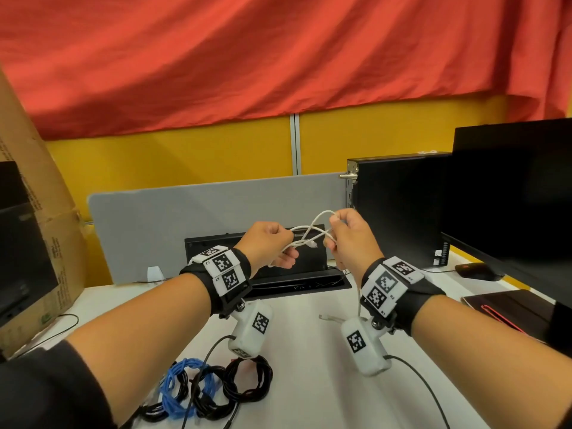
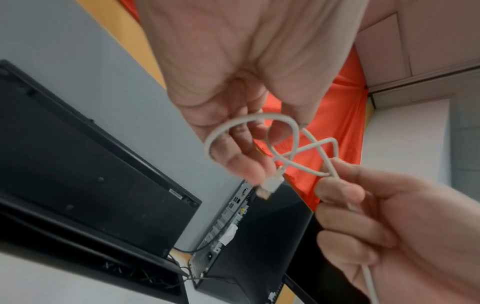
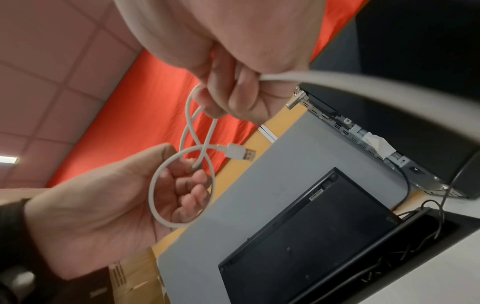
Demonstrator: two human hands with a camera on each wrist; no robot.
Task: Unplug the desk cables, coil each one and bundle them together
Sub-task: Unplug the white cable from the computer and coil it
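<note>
A person's left hand (image 1: 272, 246) and right hand (image 1: 349, 239) both grip a white USB cable (image 1: 312, 233), mid-coil above the desk (image 1: 309, 351); near left, blue and black coils (image 1: 216, 385) lie finished but apparently unbundled.

From my remote seat I see a red cloth (image 1: 278, 57) hanging across the back, over a yellow partition wall (image 1: 185, 150). A grey divider screen (image 1: 185, 218) stands on the white desk (image 1: 303, 382). A black computer tower (image 1: 399, 205) and a dark monitor (image 1: 513, 187) stand at the right, a cardboard box (image 1: 46, 243) at the left. The right wrist view shows pale ceiling tiles (image 3: 39, 61) and a lit lamp (image 3: 7, 159).
</note>
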